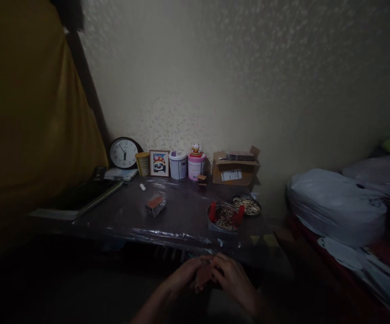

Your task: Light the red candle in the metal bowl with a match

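At the bottom centre of the frame, a small reddish-brown piece (204, 273) sits between the hands, flat-faced and dull (the dimness blurs its edges). The left hand (185, 271) grips it with curled fingers; the right hand (231, 273) pinches at its other side. Right of centre, a round tin (227, 229) holds brown and pale bits, with two upright red objects (213, 211) at its sides. Just behind it, a shallow round container (257, 211) is filled with thin pale sticks (245, 205). Above these, a cardboard box (236, 175) carries dark packs (240, 156) at its top. Left of it stand a pink tub (196, 168) and a white tub (178, 166), both lidded, contents hidden.
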The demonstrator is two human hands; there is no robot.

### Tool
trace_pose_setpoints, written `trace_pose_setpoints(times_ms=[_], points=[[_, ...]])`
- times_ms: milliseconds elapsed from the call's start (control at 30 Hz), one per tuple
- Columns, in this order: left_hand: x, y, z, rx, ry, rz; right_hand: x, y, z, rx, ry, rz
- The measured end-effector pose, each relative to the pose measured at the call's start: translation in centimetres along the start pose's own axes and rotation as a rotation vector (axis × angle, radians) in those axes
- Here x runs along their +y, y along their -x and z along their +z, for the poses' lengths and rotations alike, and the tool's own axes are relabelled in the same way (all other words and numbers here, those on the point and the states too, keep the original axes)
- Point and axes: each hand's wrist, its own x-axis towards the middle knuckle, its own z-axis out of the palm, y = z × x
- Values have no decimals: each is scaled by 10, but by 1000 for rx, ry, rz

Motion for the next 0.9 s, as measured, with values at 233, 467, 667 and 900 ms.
trace_pose_setpoints(times_ms=[233,467,667,900], points=[[-1,0,0,-3,-33,11,7,-1,6,5,5,6],[-3,-1,-2,31,-81,21,7,-2,6,14,8,17],[2,1,2,19,-69,28,4,-1,3,11,-54,10],[-6,-2,-3,-27,-63,29,6,-1,4,-6,-58,26]])
